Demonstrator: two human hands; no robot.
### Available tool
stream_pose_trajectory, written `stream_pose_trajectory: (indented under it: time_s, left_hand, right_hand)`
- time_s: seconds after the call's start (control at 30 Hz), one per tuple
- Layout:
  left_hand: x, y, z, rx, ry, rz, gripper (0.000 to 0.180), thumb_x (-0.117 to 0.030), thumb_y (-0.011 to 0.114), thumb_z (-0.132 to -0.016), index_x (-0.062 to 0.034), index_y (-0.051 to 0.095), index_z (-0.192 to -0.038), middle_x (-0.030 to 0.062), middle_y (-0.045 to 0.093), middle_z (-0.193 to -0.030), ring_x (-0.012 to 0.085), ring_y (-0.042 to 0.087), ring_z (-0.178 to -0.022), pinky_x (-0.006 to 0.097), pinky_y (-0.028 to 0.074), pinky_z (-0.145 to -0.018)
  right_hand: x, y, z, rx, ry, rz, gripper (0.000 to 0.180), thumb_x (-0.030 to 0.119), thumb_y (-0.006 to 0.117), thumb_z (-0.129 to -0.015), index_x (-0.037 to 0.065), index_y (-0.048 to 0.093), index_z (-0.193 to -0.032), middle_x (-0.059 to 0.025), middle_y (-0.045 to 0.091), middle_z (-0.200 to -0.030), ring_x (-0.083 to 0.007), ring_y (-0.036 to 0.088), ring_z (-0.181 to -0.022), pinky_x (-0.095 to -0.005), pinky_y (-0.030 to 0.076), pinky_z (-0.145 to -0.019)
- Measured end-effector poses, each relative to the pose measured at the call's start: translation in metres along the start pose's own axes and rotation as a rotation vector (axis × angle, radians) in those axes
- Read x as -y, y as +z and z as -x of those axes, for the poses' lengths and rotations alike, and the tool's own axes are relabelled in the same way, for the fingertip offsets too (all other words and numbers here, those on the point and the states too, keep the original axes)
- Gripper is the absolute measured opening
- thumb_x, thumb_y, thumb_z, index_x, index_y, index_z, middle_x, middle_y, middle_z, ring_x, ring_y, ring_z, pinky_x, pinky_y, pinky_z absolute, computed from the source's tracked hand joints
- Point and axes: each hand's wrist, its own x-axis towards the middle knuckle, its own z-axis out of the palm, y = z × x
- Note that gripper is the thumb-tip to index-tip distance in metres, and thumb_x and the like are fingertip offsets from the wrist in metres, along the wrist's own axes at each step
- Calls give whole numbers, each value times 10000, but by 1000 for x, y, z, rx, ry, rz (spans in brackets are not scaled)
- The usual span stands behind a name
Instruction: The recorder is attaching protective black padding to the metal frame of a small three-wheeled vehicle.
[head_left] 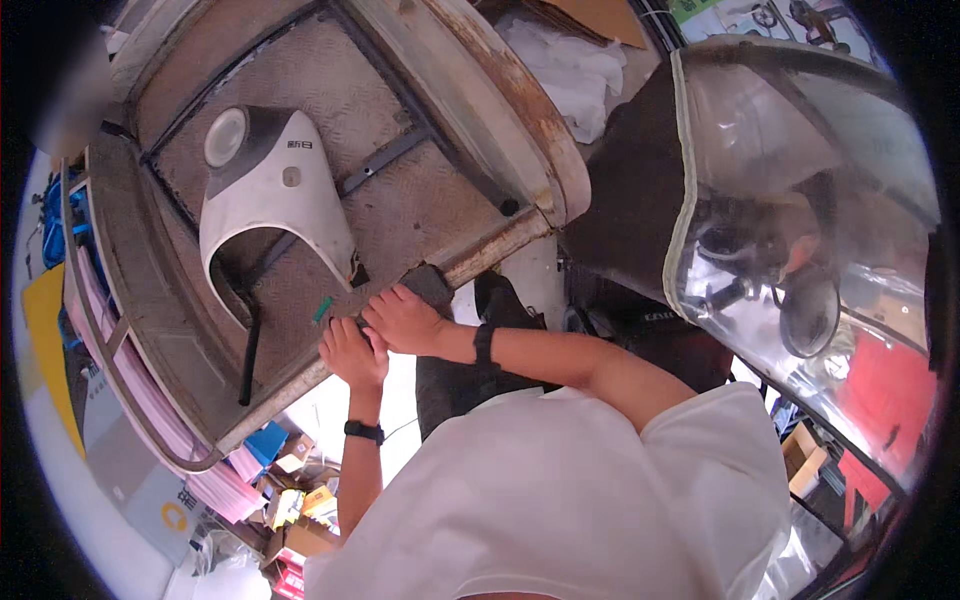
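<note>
My left hand (352, 355) is at the near edge of a rusty cargo bed (400, 215), its fingers bent over the metal rim (290, 392). Right beside it, my right hand (408, 322) curls over the same rim, close to a dark grey block (430, 287) on the edge. The two hands nearly touch, and the rim hides part of their grip. A small green piece (322, 309) lies on the bed floor just beyond my left hand. Farther in stands a white and grey vehicle front panel (285, 180) with a round lamp and an arched cutout.
A black bar (250, 360) rests in the bed near the panel. To the right, a clear plastic rain cover (760, 130) hangs over a vehicle with a mirror (810, 315). Pink sheets (225, 490) and cardboard boxes (310, 540) are below the bed's left side.
</note>
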Motion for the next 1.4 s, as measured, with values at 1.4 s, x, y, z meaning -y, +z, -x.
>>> stream_pose_trajectory:
  time_s: [1.4]
  left_hand:
    - [320,-53,164,-173,-77,154,683,-639,341,-864,-49,555,-1134,140,563,-1132,315,507,-1113,471,320,-1022]
  right_hand:
    - [288,157,-97,334,-380,134,503,266,533,-810,-52,464,-1194,-182,509,-1147,-348,451,-1106,-477,341,-938]
